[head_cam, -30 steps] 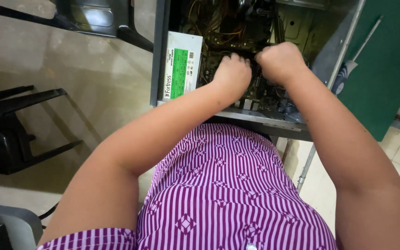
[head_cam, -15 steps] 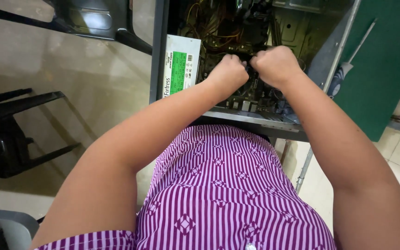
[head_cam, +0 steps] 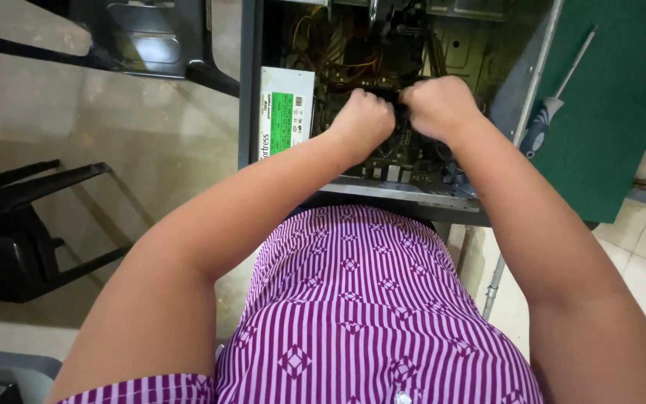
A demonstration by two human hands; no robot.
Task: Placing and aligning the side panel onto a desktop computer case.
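An open computer case [head_cam: 398,196] lies in front of me with its circuit board and wiring exposed. My left hand [head_cam: 365,120] and my right hand [head_cam: 440,105] are both curled into fists inside it, knuckles nearly touching over the board. Between them they pinch a small dark part [head_cam: 400,114]; my fingers hide what kind it is. A grey power supply with a green label [head_cam: 285,112] sits just left of my left hand. Yellow and orange wires [head_cam: 315,41] run behind the hands.
A screwdriver with a blue and white handle [head_cam: 555,101] lies on a green mat [head_cam: 614,127] right of the case. Black chairs stand at the left [head_cam: 16,224] and top left [head_cam: 151,37] on the tiled floor. My striped purple shirt fills the foreground.
Both fists have drawn slightly closer together and shifted a little left inside the case. Their grip looks the same.
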